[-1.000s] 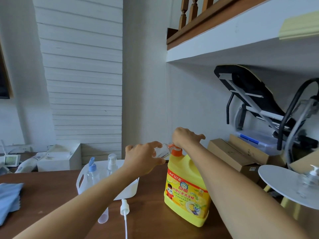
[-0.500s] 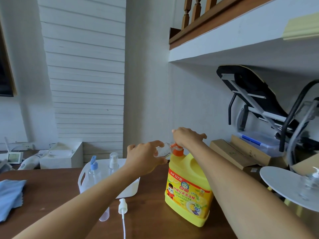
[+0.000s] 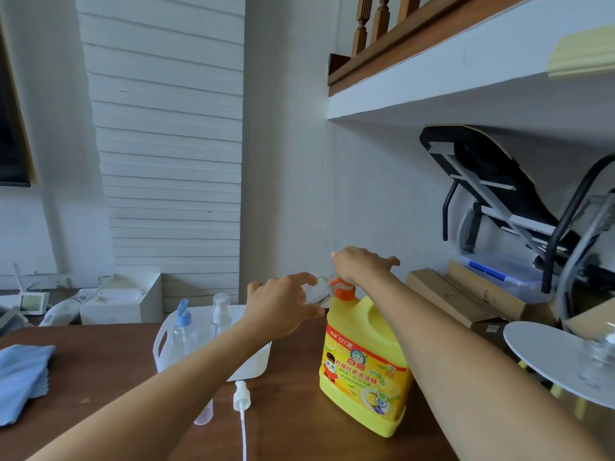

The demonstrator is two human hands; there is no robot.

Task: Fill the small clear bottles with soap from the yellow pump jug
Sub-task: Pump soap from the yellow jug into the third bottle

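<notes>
The brown wooden table (image 3: 100,367) spreads beneath both forearms, and on it, directly under the right hand (image 3: 361,266), stands the yellow pump jug (image 3: 362,364), upright, its orange collar (image 3: 344,292) just below that hand's palm. The right hand lies palm down over the pump head, fingers spread and loosely curled; the pump itself is hidden under it, so how firmly it is pressed I cannot tell. Below and to the left of the left hand (image 3: 283,306) sits a white basket (image 3: 166,341) holding a blue-capped spray bottle (image 3: 183,324) and a clear bottle with a white sprayer (image 3: 221,311), both upright. Far out to the left of that hand, a folded blue cloth (image 3: 23,377) lies at the table edge. Well off to the right of the right hand, a round white tabletop (image 3: 549,357) carries a small glass pump bottle (image 3: 599,357). The left hand is closed around a small clear bottle (image 3: 317,291), thumb below and fingers above, tipping it so its mouth meets the jug's spout just beside the orange collar; the right wrist partly blocks the meeting point. Under the left forearm lies a loose white pump top (image 3: 240,394) with its dip tube trailing toward the viewer, and just to its left a small clear tube (image 3: 203,412), partly hidden by that forearm
</notes>
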